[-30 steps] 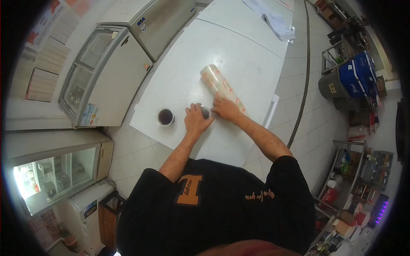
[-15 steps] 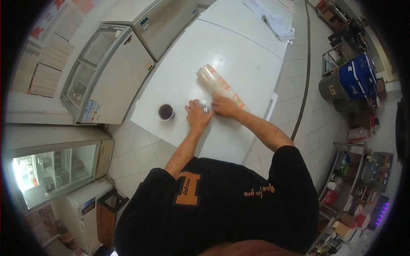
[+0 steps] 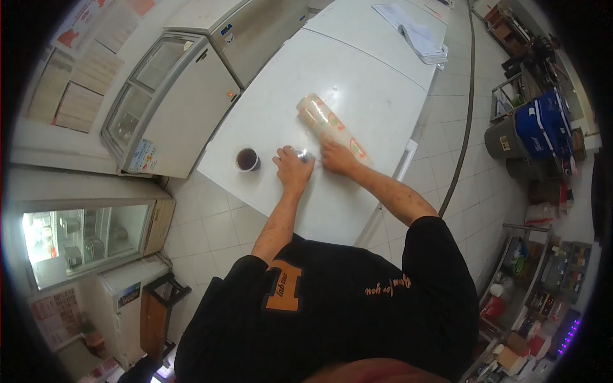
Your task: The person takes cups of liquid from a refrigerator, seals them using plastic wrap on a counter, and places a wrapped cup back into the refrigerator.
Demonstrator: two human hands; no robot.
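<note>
A cup of dark drink [image 3: 248, 159] stands upright on the white table, left of my hands. My left hand [image 3: 294, 172] curls around a small shiny, clear, lid-like piece [image 3: 302, 154], partly hidden by the fingers. Just right of it, the fingers of my right hand [image 3: 340, 157] are pressed together close to that piece; what is in them, if anything, is too small to make out. Behind my right hand lies a long clear plastic sleeve with orange print [image 3: 329, 121], its contents stacked in a roll shape. My right hand overlaps its near side.
Papers [image 3: 415, 32] lie at the table's far end. A chest freezer [image 3: 185, 108] stands along the left side, with a lit glass-door fridge [image 3: 83, 246] nearer. On the right are a hose [image 3: 465, 121] on the tiled floor, a blue bag [image 3: 543, 124] and loaded shelves [image 3: 511, 281].
My two hands are slightly farther apart, with the left moved a little left along with the clear piece. The camera view has shifted slightly. The cup and sleeve keep their places.
</note>
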